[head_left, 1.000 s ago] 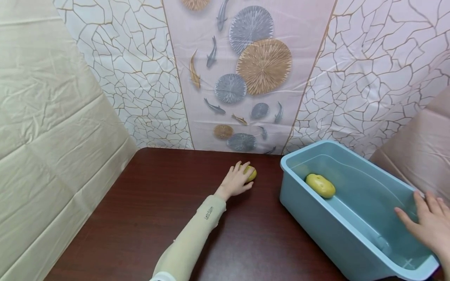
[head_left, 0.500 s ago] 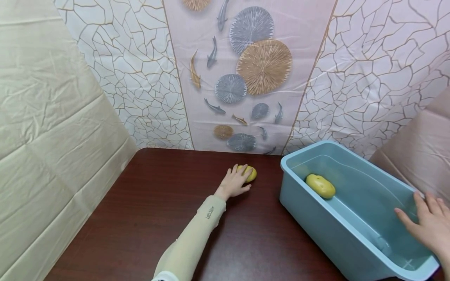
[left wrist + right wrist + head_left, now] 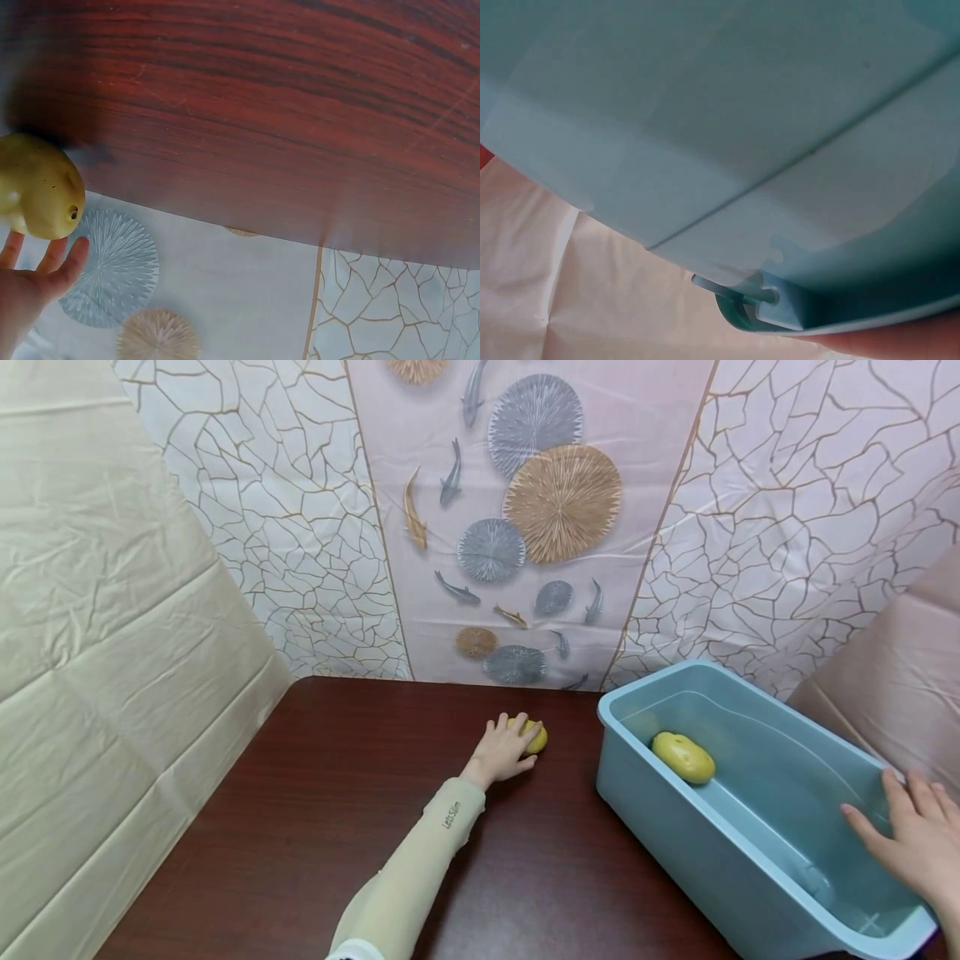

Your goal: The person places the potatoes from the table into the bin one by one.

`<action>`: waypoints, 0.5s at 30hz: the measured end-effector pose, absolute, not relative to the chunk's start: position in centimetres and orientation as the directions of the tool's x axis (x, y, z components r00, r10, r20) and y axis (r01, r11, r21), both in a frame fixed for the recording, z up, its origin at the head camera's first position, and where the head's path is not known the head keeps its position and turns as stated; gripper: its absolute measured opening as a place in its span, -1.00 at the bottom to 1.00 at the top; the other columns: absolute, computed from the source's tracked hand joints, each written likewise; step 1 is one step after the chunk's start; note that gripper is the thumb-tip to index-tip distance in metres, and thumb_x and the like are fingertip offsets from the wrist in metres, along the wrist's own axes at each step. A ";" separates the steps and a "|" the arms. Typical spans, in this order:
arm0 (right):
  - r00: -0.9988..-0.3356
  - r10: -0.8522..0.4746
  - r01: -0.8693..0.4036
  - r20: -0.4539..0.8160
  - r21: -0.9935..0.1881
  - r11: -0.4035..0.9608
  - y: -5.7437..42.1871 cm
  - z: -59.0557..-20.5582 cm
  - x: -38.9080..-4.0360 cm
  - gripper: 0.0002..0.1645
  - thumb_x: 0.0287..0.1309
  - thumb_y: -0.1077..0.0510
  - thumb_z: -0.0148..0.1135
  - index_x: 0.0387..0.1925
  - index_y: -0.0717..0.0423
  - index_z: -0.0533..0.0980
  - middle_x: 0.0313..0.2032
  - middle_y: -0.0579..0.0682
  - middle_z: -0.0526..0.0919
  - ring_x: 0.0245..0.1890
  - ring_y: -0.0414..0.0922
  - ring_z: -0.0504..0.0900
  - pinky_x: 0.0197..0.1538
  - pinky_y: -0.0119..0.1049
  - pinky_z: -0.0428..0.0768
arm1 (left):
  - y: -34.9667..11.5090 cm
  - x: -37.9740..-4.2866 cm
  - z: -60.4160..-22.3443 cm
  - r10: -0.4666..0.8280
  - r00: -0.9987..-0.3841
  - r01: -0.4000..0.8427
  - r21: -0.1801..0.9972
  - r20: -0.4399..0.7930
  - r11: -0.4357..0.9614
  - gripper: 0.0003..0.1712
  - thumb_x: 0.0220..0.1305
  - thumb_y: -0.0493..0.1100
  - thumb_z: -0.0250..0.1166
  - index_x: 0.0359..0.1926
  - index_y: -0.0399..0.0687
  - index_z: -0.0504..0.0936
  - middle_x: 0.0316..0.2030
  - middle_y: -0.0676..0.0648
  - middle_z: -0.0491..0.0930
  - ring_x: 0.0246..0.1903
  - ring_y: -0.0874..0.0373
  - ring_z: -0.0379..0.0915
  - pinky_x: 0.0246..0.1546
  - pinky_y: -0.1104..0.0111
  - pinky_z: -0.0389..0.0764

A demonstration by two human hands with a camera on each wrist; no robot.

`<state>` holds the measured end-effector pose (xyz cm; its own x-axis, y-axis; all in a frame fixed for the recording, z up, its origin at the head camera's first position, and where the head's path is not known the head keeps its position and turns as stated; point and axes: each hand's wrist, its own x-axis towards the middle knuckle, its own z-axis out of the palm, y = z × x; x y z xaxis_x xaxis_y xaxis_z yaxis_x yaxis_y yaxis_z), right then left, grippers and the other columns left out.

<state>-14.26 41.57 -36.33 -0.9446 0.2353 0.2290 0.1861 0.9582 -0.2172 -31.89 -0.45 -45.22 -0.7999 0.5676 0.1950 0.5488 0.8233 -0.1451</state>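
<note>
In the head view my left hand (image 3: 501,753) lies over a yellow potato (image 3: 536,739) near the table's back edge. Its fingers are spread across the top, partly hiding it, and the thumb stands apart on the near side. The left wrist view shows fingertips (image 3: 69,264) touching the potato (image 3: 46,191), which has a small dark spot. At the right, my right hand (image 3: 918,839) rests at the rim of a blue plastic bin (image 3: 675,827), with outstretched fingers and thumb. A second yellow potato (image 3: 683,757) lies inside the bin towards its far end.
The dark red-brown table (image 3: 315,827) runs up to a patterned cloth (image 3: 487,635) at the back. Plain cream cloth (image 3: 142,652) hangs on the left. Pinkish cloth (image 3: 892,677) stands close behind the bin on the right.
My left hand has drawn back slightly over the potato, so a little more of it shows. The right hand and the bin have stayed still.
</note>
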 end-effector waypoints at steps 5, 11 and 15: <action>-0.945 0.240 0.193 0.220 -0.214 0.957 41.5 -36.3 -14.3 0.09 0.16 -0.40 -0.43 0.25 0.49 -0.31 0.24 0.51 -0.37 0.28 0.34 -0.46 0.29 0.15 -0.42 | -0.5 -31.9 -45.4 0.589 -0.774 0.570 -0.150 0.232 0.808 -0.43 0.16 0.16 0.09 0.20 0.17 0.34 0.09 -0.10 0.26 -0.05 -0.05 0.23 -0.17 0.11 0.39; -0.945 0.242 0.194 0.221 -0.219 0.956 41.3 -36.2 -14.3 0.07 0.18 -0.38 -0.46 0.25 0.50 -0.30 0.24 0.51 -0.34 0.28 0.35 -0.44 0.28 0.16 -0.41 | -0.6 -31.6 -45.4 0.606 -0.755 0.592 -0.138 0.252 0.794 -0.50 0.15 0.12 0.10 0.11 0.13 0.41 0.03 -0.13 0.24 -0.06 -0.02 0.22 -0.22 0.20 0.45; -0.945 0.241 0.194 0.220 -0.214 0.957 41.5 -36.3 -14.3 0.10 0.16 -0.41 -0.46 0.25 0.50 -0.30 0.24 0.51 -0.36 0.28 0.34 -0.45 0.29 0.15 -0.41 | -0.6 -31.5 -45.5 0.616 -0.751 0.605 -0.125 0.238 0.786 -0.51 0.14 0.11 0.12 0.10 0.12 0.39 0.03 -0.15 0.26 -0.06 -0.02 0.23 -0.24 0.22 0.46</action>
